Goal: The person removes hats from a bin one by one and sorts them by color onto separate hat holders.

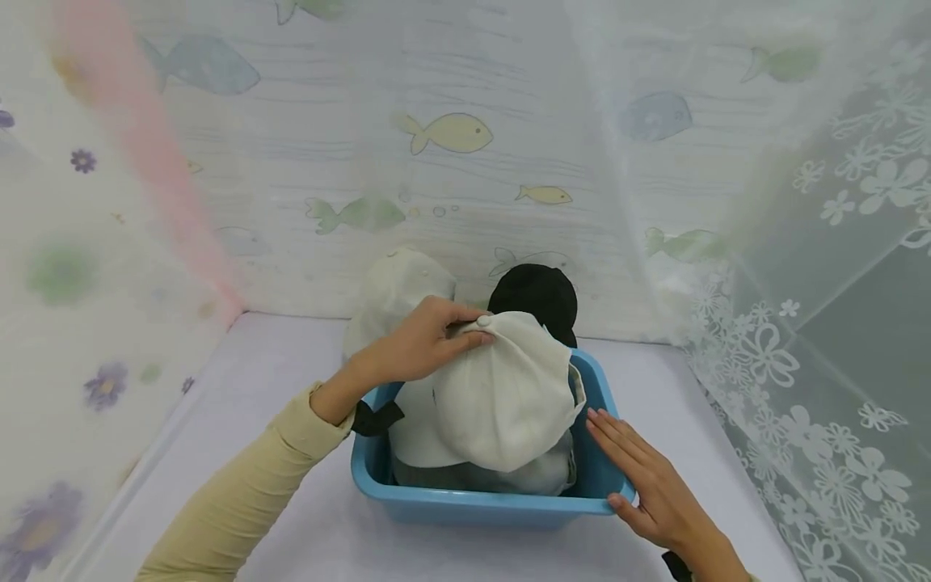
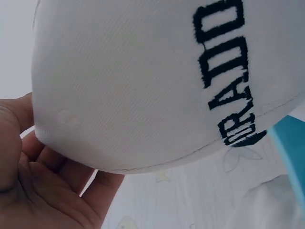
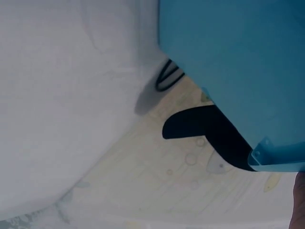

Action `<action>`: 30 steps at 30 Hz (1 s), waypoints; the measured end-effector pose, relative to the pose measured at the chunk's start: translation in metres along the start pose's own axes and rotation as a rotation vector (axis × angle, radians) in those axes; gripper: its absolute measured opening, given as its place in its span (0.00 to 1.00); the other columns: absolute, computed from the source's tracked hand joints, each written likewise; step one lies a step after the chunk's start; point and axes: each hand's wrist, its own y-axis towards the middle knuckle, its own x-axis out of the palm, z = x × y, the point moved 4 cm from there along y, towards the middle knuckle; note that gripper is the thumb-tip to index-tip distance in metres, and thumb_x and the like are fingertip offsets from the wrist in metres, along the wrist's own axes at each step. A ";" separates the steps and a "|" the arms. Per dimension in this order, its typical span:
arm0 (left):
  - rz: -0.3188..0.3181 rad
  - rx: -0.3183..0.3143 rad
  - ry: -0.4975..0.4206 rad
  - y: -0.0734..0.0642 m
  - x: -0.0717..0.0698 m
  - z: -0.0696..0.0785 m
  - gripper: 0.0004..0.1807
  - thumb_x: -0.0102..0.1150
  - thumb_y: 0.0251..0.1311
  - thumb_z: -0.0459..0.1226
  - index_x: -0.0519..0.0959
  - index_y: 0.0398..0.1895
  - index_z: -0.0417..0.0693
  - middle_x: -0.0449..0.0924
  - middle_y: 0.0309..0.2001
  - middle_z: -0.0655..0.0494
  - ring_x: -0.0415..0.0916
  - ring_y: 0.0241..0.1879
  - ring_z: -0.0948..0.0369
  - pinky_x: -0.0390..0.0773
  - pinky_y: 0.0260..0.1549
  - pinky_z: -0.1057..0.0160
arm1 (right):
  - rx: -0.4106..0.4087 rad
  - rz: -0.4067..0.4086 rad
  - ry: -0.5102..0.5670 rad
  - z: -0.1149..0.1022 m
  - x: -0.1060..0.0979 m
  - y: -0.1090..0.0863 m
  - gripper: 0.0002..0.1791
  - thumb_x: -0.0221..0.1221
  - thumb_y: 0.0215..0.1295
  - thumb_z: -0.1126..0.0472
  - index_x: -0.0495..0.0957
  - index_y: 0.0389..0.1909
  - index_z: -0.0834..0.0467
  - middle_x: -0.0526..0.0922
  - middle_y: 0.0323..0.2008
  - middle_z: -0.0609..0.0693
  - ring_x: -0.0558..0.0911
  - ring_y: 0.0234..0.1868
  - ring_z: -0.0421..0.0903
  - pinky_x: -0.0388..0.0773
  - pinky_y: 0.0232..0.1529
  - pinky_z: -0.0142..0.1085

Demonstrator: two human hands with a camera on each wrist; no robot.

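My left hand [image 1: 425, 339] pinches a white baseball cap [image 1: 509, 396] by the top of its crown, beside the button. The cap is over the blue plastic basin [image 1: 480, 505], its back strap toward the right side. Dark block letters on its front fill much of the left wrist view, where the left hand [image 2: 52, 186] shows along the crown's edge. Below it a greyish cap [image 1: 509, 478] lies in the basin, mostly covered. My right hand [image 1: 650, 477] rests on the basin's right rim, fingers extended over the edge and thumb at the near corner.
Behind the basin, a white cap [image 1: 400, 283] stands at the left and a black cap [image 1: 534, 295] at the right. The white-covered table [image 1: 284, 364] meets a fish-print curtain [image 1: 451, 178] at the back. Floral sheer curtains [image 1: 822, 404] hang at the sides.
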 end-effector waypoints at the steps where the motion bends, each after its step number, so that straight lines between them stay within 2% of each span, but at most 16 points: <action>1: 0.009 0.003 0.000 0.001 -0.002 0.001 0.13 0.61 0.70 0.33 0.85 0.54 0.40 0.88 0.45 0.52 0.80 0.38 0.65 0.81 0.38 0.67 | -0.004 0.004 0.004 0.000 0.000 0.000 0.40 0.40 0.79 0.38 0.67 0.72 0.69 0.68 0.73 0.62 0.62 0.78 0.52 0.49 0.79 0.34; 8: 0.056 0.056 -0.004 0.012 -0.017 0.010 0.15 0.62 0.70 0.34 0.84 0.56 0.41 0.88 0.46 0.53 0.78 0.36 0.64 0.80 0.35 0.66 | -0.003 0.015 0.005 0.000 0.001 -0.001 0.41 0.39 0.80 0.37 0.67 0.71 0.70 0.69 0.73 0.62 0.62 0.78 0.52 0.49 0.79 0.34; 11: 0.062 0.072 -0.012 0.019 -0.026 0.016 0.15 0.62 0.70 0.34 0.84 0.57 0.40 0.88 0.47 0.51 0.81 0.38 0.64 0.82 0.36 0.65 | 0.000 0.020 0.002 0.001 0.001 -0.002 0.41 0.39 0.80 0.38 0.67 0.71 0.70 0.69 0.73 0.62 0.62 0.78 0.52 0.49 0.79 0.34; 18: 0.119 0.189 0.052 0.037 -0.060 0.036 0.15 0.62 0.69 0.31 0.83 0.58 0.40 0.87 0.51 0.50 0.84 0.42 0.63 0.83 0.37 0.63 | -0.021 0.041 0.026 0.000 0.000 -0.001 0.40 0.39 0.81 0.39 0.67 0.71 0.71 0.67 0.74 0.61 0.62 0.78 0.53 0.50 0.79 0.35; 22: 0.136 0.221 0.098 0.045 -0.078 0.046 0.16 0.63 0.67 0.30 0.83 0.58 0.38 0.86 0.52 0.49 0.84 0.44 0.64 0.83 0.40 0.65 | -0.018 0.046 0.029 -0.001 0.002 0.000 0.40 0.38 0.81 0.39 0.67 0.70 0.71 0.68 0.74 0.60 0.62 0.77 0.53 0.51 0.79 0.35; 26: 0.136 0.234 0.157 0.052 -0.093 0.046 0.16 0.64 0.66 0.28 0.83 0.57 0.37 0.87 0.51 0.48 0.84 0.44 0.62 0.82 0.42 0.66 | -0.021 0.050 0.028 -0.001 0.003 0.000 0.40 0.38 0.82 0.39 0.68 0.70 0.71 0.68 0.73 0.61 0.62 0.77 0.53 0.50 0.79 0.35; 30: 0.163 0.200 0.214 0.058 -0.109 0.037 0.16 0.63 0.67 0.29 0.84 0.57 0.39 0.87 0.52 0.47 0.84 0.44 0.60 0.81 0.43 0.69 | -0.029 0.056 0.033 -0.001 0.004 0.000 0.39 0.39 0.81 0.40 0.68 0.69 0.72 0.69 0.73 0.61 0.63 0.77 0.54 0.50 0.79 0.35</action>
